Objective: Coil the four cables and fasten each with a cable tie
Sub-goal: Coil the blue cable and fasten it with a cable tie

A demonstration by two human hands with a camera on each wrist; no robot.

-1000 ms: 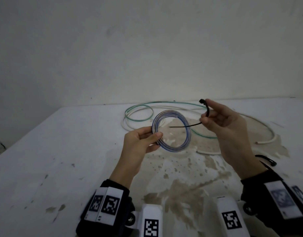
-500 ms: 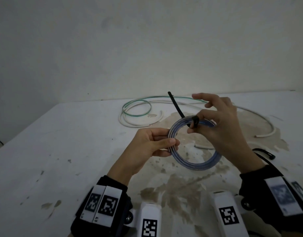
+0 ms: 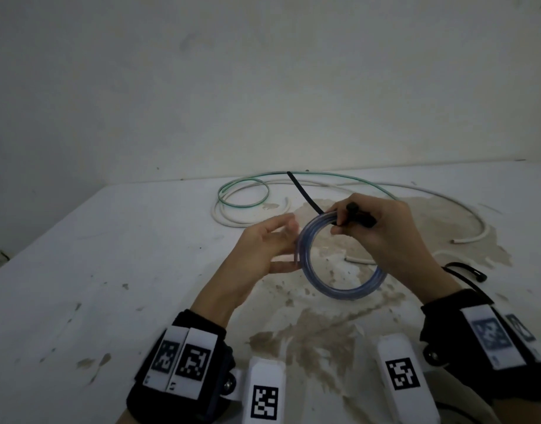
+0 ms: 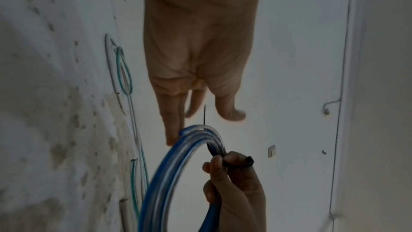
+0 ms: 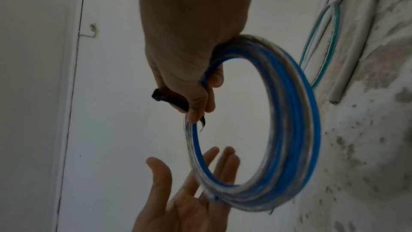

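A coiled blue and clear cable (image 3: 342,289) hangs in the air over the table (image 3: 110,270). My right hand (image 3: 339,223) grips its top together with a black cable tie (image 3: 305,198), whose tail sticks up and to the left. The tie's head (image 5: 158,95) pokes out beside my knuckles, and the coil (image 5: 289,130) hangs below my fingers. My left hand (image 3: 289,240) is open, fingers straight, at the coil's left side; whether it touches the coil is unclear. In the left wrist view its fingers (image 4: 174,121) point past the coil (image 4: 178,156).
A loose green cable (image 3: 244,191) and a white cable (image 3: 446,197) lie spread across the back of the stained table. A short white cable piece (image 3: 360,260) lies behind the coil. Spare black ties (image 3: 464,270) sit at the right, near my right wrist.
My left hand has let go of the coil's left side and opened. The right hand now holds the coil with the tie, a little further right.
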